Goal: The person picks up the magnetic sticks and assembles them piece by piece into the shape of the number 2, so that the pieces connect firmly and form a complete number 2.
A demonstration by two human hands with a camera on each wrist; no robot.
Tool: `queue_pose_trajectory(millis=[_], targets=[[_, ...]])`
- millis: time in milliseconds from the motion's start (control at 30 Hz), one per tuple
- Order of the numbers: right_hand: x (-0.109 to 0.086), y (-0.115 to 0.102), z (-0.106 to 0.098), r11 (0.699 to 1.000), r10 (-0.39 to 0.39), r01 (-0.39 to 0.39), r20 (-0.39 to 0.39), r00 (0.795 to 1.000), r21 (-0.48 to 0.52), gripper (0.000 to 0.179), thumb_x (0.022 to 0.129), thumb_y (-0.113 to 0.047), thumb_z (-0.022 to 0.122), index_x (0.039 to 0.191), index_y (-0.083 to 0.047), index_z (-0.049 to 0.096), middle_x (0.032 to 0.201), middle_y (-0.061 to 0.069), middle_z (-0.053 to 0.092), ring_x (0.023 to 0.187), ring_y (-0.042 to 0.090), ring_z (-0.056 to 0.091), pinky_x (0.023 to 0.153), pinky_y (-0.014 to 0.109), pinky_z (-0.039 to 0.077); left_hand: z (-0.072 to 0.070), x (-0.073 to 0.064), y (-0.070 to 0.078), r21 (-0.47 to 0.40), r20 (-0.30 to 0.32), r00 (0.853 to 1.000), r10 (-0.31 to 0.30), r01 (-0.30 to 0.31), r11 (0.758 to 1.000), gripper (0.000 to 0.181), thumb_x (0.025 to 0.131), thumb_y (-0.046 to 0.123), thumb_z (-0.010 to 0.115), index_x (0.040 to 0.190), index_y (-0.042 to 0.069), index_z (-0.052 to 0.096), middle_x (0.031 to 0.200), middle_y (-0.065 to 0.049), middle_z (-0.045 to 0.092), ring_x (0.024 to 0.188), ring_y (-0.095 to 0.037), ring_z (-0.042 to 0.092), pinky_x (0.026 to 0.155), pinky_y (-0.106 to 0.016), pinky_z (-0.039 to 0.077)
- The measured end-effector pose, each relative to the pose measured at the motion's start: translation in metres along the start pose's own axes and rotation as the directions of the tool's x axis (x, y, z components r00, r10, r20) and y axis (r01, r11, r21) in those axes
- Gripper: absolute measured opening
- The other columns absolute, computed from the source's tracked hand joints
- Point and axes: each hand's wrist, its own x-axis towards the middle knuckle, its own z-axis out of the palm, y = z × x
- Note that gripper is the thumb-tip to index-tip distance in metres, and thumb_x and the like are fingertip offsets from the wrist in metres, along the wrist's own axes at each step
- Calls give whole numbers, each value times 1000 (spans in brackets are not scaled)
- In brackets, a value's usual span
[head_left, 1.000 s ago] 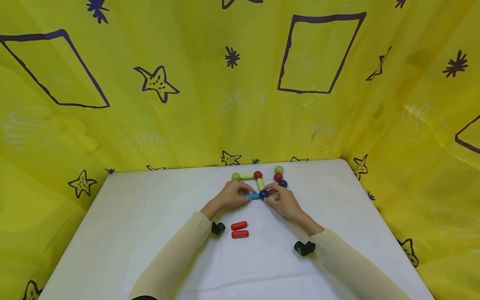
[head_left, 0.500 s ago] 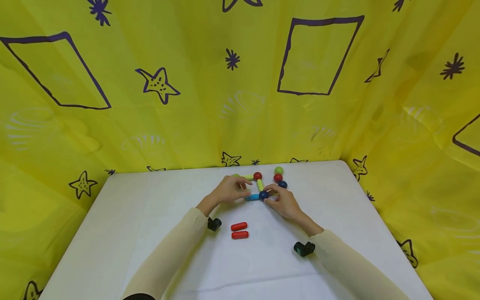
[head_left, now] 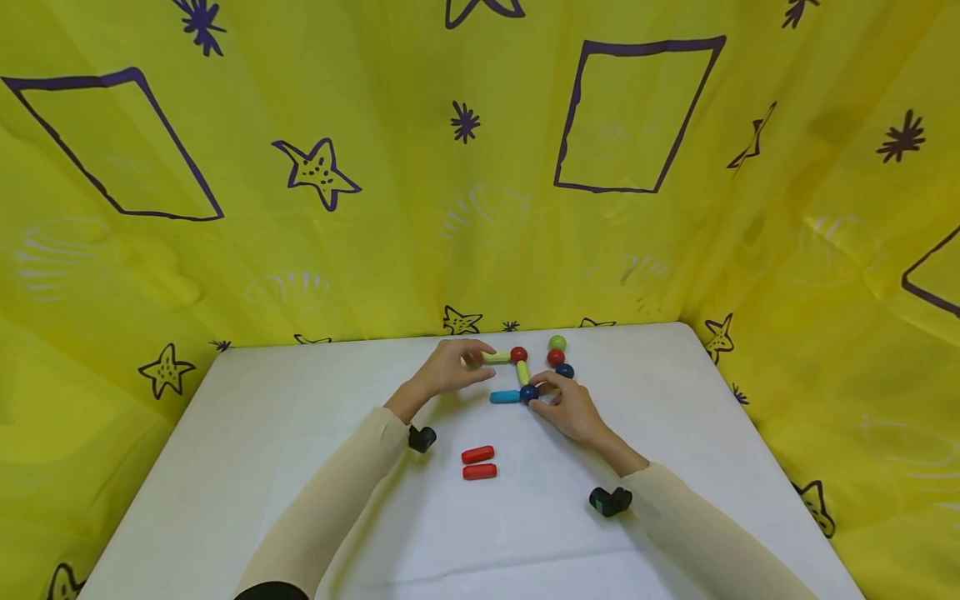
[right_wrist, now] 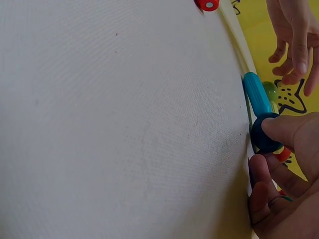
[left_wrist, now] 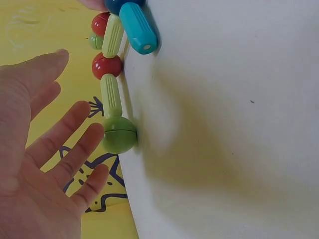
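Observation:
A chain of magnetic toy rods and balls lies on the white table (head_left: 337,517). My right hand (head_left: 567,407) pinches its dark blue ball (head_left: 529,393) between thumb and fingers. From that ball a light blue rod (head_left: 505,397) points left, its far end free. A pale green rod (head_left: 523,372) leads back to a red ball (head_left: 519,355), and a second pale green rod (left_wrist: 111,94) runs on to a green ball (left_wrist: 119,134). My left hand (head_left: 453,365) hovers by the green ball with fingers spread, hiding it in the head view; whether a fingertip touches it I cannot tell.
Two red rods (head_left: 479,472) lie side by side nearer the front. Behind my right hand sit a loose green ball (head_left: 557,342), a red ball (head_left: 556,357) and a dark blue ball (head_left: 565,371). A yellow patterned curtain (head_left: 420,250) hangs around the table's back and sides.
My left hand has let go of the light blue rod and moved back and left to the green ball's end. My right hand stays on the dark blue ball.

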Motion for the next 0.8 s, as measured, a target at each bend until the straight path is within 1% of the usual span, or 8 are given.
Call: queue_pose_trajectory(millis=[67,200,300,500,667,733,800], targets=[[0,0,0,1000,1,-1,-1,1000,1,33,92,-13,78,124,-13,68,113,10,73,76,19,54,69,32,47,0,1,0,-5,-5,1000,9,-9,1000,40,92,24,80,125,4,71,105,-13,73,95,-27,66,82,-34,54],[0,1,0,1000,1,-1,0,1000,1,34,92,-13,78,124,-14,68,113,11,73,76,19,54,70,32,47,0,5,0,10,-18,999,27,-27,1000,38,91,23,80,124,4,72,103,-12,73,93,-26,67,81,-33,54],[0,0,0,1000,5,-5,3,1000,0,34,92,-13,78,124,-14,68,114,11,73,76,19,54,70,31,47,1,12,3,28,-15,1000,21,-20,999,37,92,22,79,124,5,72,103,-11,73,93,-26,66,81,-33,54],[-2,1,0,1000,10,-10,1,1000,10,33,93,-13,77,124,-14,67,115,11,73,76,20,55,70,31,47,1,32,14,58,4,1000,-4,4,998,36,93,21,78,126,7,72,108,-12,73,98,-28,64,84,-38,52],[-3,1,0,1000,16,-16,-3,1000,17,35,93,-13,78,125,-15,67,115,10,72,75,19,54,68,30,47,5,52,21,77,31,998,-50,48,996,38,94,24,77,128,10,72,113,-11,72,105,-28,61,88,-39,51],[-3,1,1,1000,15,-15,-4,1000,20,35,92,-13,78,126,-15,67,114,10,72,74,19,54,68,29,47,8,59,24,68,39,997,-66,64,996,38,95,25,76,129,11,71,115,-11,72,107,-29,61,90,-41,51],[-3,1,1,1000,8,-8,-8,1000,21,35,92,-12,78,126,-14,67,114,11,72,73,19,54,67,29,47,10,66,26,54,46,997,-69,67,996,38,95,26,75,130,11,71,118,-13,71,109,-30,60,91,-41,51]])
